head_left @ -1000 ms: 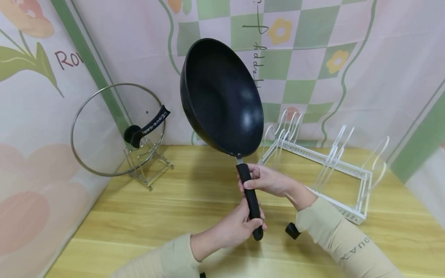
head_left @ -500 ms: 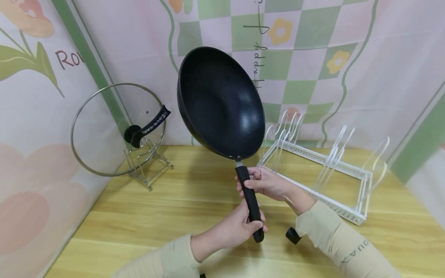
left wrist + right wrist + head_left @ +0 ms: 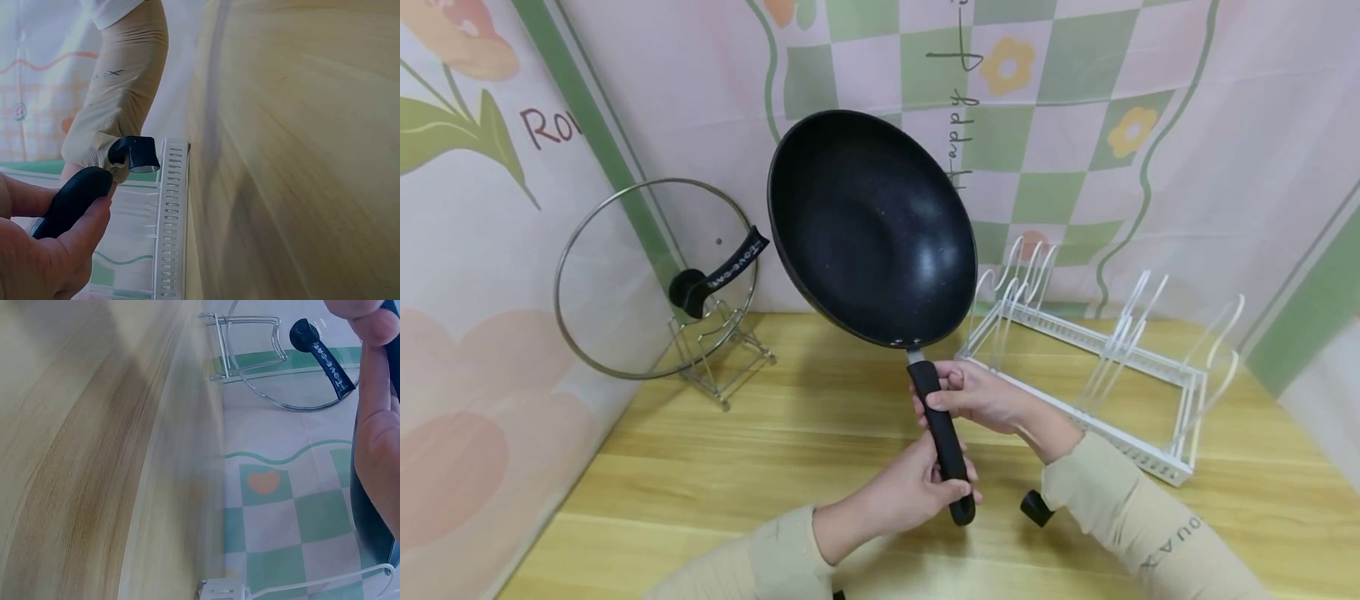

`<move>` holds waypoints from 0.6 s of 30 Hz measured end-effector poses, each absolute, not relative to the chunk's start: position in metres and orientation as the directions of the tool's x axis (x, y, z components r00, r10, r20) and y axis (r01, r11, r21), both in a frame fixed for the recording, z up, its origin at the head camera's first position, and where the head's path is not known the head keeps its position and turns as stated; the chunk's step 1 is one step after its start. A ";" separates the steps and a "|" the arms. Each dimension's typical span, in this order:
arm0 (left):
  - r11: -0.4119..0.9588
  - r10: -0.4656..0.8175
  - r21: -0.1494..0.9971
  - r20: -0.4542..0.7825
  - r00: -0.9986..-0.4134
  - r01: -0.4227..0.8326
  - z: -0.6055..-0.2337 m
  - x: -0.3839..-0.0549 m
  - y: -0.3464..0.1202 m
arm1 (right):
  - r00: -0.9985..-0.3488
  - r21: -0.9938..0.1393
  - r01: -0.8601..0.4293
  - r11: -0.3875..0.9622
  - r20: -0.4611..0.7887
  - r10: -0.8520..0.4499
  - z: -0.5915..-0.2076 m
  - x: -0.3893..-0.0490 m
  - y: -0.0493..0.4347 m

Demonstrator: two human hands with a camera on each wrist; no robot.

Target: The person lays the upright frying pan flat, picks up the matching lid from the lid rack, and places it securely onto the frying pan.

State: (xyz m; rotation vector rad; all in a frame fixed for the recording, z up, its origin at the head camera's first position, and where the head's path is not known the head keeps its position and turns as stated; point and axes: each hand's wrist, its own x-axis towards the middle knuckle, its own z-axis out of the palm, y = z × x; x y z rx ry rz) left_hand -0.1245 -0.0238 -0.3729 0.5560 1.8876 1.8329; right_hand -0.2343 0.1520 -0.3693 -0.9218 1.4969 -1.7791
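Observation:
A deep black wok [image 3: 872,225] is held up over the wooden table, its dark inside turned toward the head camera and its rim tilted. My right hand [image 3: 981,396] grips the upper part of the black handle, thumb across the front, just below the metal neck. Lower down, my left hand [image 3: 910,487] holds the same handle near its end. In the left wrist view the handle's end [image 3: 75,200] shows between the thumb and fingers of the left hand [image 3: 56,256]. The right wrist view catches part of the right hand [image 3: 381,425] and the wok's dark side [image 3: 369,512].
A glass lid [image 3: 602,333] with a black handle stands upright in a small wire stand [image 3: 722,392] at the left. On the right, a white rack [image 3: 1142,450] with upright wire dividers sits on the table [image 3: 700,483]. Patterned cloth [image 3: 1060,133] hangs behind.
The wok has sunk a little and leaned back toward the left, so more of its inside faces the head camera. Both hands keep their hold on the handle.

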 end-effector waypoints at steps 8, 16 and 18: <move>-0.017 0.582 0.999 -0.017 -0.813 -0.033 -0.376 -0.122 -0.024 | -0.547 -0.992 0.026 -0.122 0.088 -0.832 -0.369 -0.234 0.149; -0.021 0.595 1.000 -0.005 -0.803 -0.022 -0.380 -0.123 -0.024 | -0.543 -0.995 0.021 -0.101 0.073 -0.836 -0.368 -0.234 0.147; -0.040 0.592 0.999 0.003 -0.806 -0.025 -0.382 -0.123 -0.024 | -0.541 -0.995 0.016 -0.096 0.072 -0.838 -0.368 -0.235 0.147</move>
